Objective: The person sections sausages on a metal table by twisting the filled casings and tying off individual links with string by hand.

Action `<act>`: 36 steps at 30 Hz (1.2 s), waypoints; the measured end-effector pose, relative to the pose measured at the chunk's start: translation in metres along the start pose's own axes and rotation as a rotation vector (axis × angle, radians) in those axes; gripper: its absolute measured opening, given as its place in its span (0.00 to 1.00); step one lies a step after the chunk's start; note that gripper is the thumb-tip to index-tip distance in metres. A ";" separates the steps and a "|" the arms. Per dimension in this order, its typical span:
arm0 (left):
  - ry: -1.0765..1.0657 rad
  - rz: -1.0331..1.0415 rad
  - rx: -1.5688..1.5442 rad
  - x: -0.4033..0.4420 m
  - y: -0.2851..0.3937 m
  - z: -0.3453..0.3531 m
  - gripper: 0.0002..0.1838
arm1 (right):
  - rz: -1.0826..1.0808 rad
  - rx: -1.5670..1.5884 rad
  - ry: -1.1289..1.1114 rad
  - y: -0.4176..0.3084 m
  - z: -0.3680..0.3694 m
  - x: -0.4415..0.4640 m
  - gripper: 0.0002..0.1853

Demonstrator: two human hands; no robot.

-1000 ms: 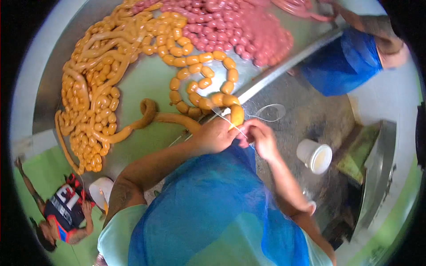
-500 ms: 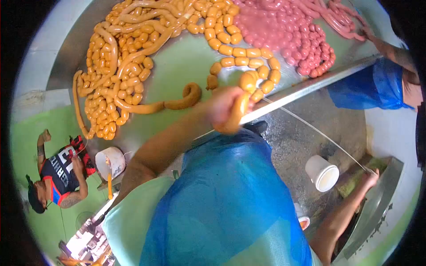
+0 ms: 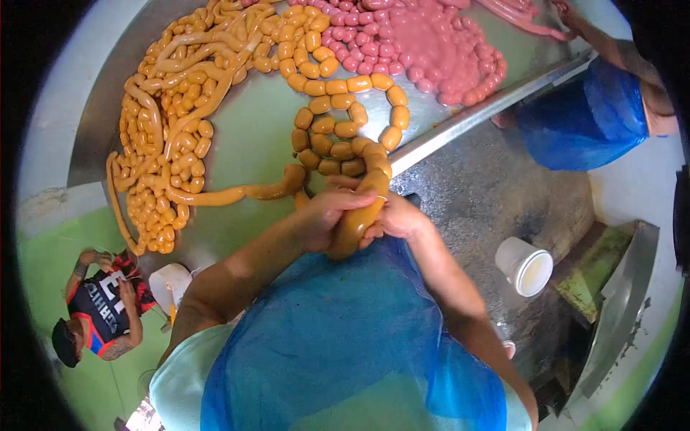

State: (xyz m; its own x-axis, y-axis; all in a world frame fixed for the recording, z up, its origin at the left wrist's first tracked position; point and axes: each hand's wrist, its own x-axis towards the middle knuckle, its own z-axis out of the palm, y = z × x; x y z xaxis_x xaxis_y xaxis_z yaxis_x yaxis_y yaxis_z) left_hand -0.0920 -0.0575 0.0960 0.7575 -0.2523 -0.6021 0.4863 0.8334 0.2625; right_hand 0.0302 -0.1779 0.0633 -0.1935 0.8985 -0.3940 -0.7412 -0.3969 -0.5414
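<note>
A thick length of orange sausage [image 3: 353, 233] stands upright at the table's near edge, in front of my apron. My left hand [image 3: 323, 214] is wrapped round it from the left, thumb across the front. On its other side my right hand [image 3: 399, 217] is closed against the sausage, fingertips curled at its lower part. A thin pale line, perhaps string, crosses the sausage between the hands. Above them, tied orange sausage links [image 3: 399, 116] run in a looping chain on the table. An unlinked orange sausage length [image 3: 223, 195] trails off to the left.
The metal table [image 3: 251, 129] bears a heap of orange sausages [image 3: 190, 93] and a pile of pink sausages [image 3: 431, 54]. Its raised rim [image 3: 460, 128] runs beside me. White buckets [image 3: 525, 267] stand on the floor. A co-worker [image 3: 100, 309] is at left, another person's arm [image 3: 618, 54] at upper right.
My right hand has come in from far right, where it held a string stretched out, to the sausage. My left hand has moved slightly left and down with the sausage.
</note>
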 end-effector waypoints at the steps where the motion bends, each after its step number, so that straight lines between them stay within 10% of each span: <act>1: -0.057 0.017 -0.004 -0.008 0.002 -0.002 0.19 | -0.012 0.014 0.002 0.004 -0.009 0.003 0.29; 3: -0.085 0.075 0.049 -0.014 0.001 -0.004 0.22 | -0.136 -0.747 0.016 0.010 -0.031 0.003 0.23; 9: 0.035 0.323 0.084 0.017 -0.022 -0.004 0.15 | -1.059 0.503 0.643 -0.026 -0.061 -0.216 0.04; 11: -0.013 0.354 0.019 0.027 -0.006 -0.021 0.13 | -1.156 -0.285 1.059 -0.040 -0.141 -0.405 0.07; 14: -0.235 0.444 -0.340 0.037 0.008 -0.027 0.06 | -1.269 0.251 2.032 -0.034 -0.160 -0.568 0.09; 16: 0.094 0.757 0.773 0.041 0.007 -0.013 0.06 | -1.195 -0.054 1.569 -0.017 -0.176 -0.597 0.09; 18: 0.288 1.222 1.575 0.040 0.047 -0.031 0.16 | -1.252 -0.086 1.771 -0.027 -0.144 -0.573 0.07; 21: 0.290 0.985 1.838 0.033 0.100 -0.032 0.15 | -1.320 -0.020 1.843 -0.051 -0.151 -0.619 0.07; 23: 0.228 0.302 2.035 0.022 0.104 -0.012 0.12 | -1.422 -0.122 1.867 -0.092 -0.146 -0.630 0.06; 26: 0.102 -0.217 1.173 0.033 0.055 0.020 0.23 | -1.556 -0.395 2.210 -0.157 -0.040 -0.447 0.07; 28: 0.054 -0.144 0.611 0.061 -0.001 0.015 0.20 | -1.021 -1.408 1.870 -0.129 0.009 -0.284 0.09; 30: 0.158 0.013 0.912 0.061 -0.012 0.041 0.18 | -0.753 -1.979 1.044 -0.081 0.036 -0.166 0.10; 31: 0.230 0.345 1.232 0.066 -0.027 0.032 0.18 | -0.688 -1.828 0.593 -0.054 0.037 -0.128 0.11; 34: 0.371 0.873 1.425 0.057 -0.037 0.025 0.19 | -0.190 0.087 0.612 0.014 -0.038 -0.068 0.15; 36: 0.144 0.207 0.497 0.046 -0.027 0.024 0.20 | -0.153 0.207 0.241 -0.002 -0.029 -0.039 0.15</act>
State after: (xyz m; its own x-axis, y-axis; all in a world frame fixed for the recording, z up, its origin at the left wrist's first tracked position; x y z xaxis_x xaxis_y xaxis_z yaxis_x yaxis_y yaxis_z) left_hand -0.0592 -0.1032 0.0796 0.8086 -0.0095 -0.5882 0.5073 0.5176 0.6890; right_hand 0.0576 -0.2178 0.0580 0.0696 0.8647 -0.4974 -0.8693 -0.1920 -0.4554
